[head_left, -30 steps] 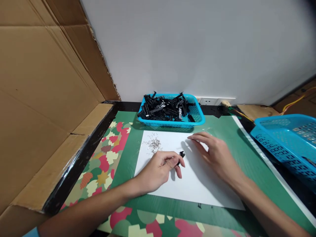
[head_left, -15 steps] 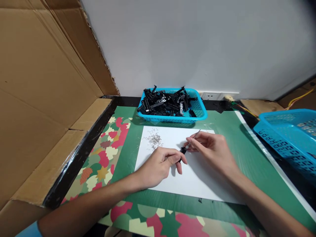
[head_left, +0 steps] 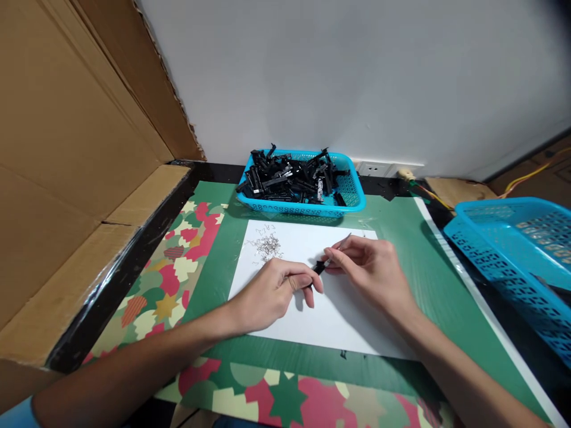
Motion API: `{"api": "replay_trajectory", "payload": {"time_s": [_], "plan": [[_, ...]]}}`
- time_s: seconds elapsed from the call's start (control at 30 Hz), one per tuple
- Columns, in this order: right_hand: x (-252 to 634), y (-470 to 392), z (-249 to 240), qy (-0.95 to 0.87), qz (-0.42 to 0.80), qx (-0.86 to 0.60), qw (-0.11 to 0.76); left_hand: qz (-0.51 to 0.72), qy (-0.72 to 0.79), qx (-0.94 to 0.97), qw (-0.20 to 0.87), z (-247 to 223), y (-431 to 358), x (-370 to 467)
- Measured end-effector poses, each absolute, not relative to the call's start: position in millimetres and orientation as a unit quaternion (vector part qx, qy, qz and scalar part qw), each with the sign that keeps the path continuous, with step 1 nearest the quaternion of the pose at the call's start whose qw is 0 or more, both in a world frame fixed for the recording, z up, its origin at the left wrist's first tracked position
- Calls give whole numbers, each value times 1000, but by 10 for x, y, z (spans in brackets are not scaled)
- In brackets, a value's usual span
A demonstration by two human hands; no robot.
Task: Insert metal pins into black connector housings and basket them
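Over the white sheet, my left hand (head_left: pixel 272 294) is closed on a small black plastic part (head_left: pixel 319 267), pinched between thumb and fingers. My right hand (head_left: pixel 372 267) grips a slim pointed metal tool (head_left: pixel 345 240), perhaps tweezers. One end of the tool sticks out above the fingers; its other end is close to the black part, and the fingers hide whether they touch. Just beyond my left hand lies a pile of tiny bent metal wire pieces (head_left: pixel 268 245) on the white sheet (head_left: pixel 307 232).
A blue basket (head_left: pixel 303 211) heaped with black plastic parts (head_left: pixel 285 178) stands at the back by the wall. Another blue basket (head_left: pixel 491 238) is at the right. Cardboard (head_left: pixel 57 148) walls the left side. Small black bits (head_left: pixel 343 355) lie near the sheet's front edge.
The camera view has shifted slightly, so everything appears a little further left. Both hands keep their grips over the sheet with hardly any change in pose.
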State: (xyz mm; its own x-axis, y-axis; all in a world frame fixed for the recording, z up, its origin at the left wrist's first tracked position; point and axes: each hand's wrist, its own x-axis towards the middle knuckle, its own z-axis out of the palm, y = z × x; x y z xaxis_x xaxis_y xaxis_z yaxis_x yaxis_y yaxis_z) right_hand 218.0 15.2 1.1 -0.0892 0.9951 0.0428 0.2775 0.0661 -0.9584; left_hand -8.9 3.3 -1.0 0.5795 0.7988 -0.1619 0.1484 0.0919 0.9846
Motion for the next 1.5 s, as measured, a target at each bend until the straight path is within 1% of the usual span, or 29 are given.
{"api": "replay_trajectory", "payload": {"time_s": [0.3, 0.47, 0.53, 0.6, 0.67, 0.7, 0.77, 0.83, 0.9, 1.0, 1.3, 1.4, 1.5], "plan": [[2127, 145, -43, -590, 432, -523, 437, 266, 376, 585, 667, -44, 2, -66], [2196, 197, 27, -604, 424, -517, 434, 292, 375, 598, 646, -48, -47, -54], [2324, 235, 125, -609, 390, -523, 452, 326, 370, 586, 643, -38, -72, -59], [2514, 279, 228, -630, 314, -541, 460, 360, 358, 559, 656, -17, -98, -67], [2722, 327, 296, -672, 236, -564, 417, 390, 342, 534, 667, 12, -117, -73], [2814, 352, 311, -699, 216, -570, 373, 403, 335, 526, 669, 28, -123, -75], [2951, 394, 303, -745, 200, -572, 278, 426, 329, 519, 664, 58, -124, -77], [3012, 421, 261, -771, 204, -565, 213, 439, 336, 517, 653, 81, -112, -82], [3016, 433, 210, -778, 217, -559, 186, 444, 348, 518, 643, 93, -94, -89], [2981, 440, 152, -777, 232, -558, 174, 448, 356, 524, 631, 90, -71, -101], [2950, 431, 178, -774, 267, -551, 162, 422, 369, 540, 628, 61, -55, -94], [2954, 398, 230, -764, 262, -556, 197, 407, 379, 556, 618, 81, -51, -97], [2888, 339, 265, -731, 334, -535, 261, 392, 384, 571, 611, 93, -47, -97]]}}
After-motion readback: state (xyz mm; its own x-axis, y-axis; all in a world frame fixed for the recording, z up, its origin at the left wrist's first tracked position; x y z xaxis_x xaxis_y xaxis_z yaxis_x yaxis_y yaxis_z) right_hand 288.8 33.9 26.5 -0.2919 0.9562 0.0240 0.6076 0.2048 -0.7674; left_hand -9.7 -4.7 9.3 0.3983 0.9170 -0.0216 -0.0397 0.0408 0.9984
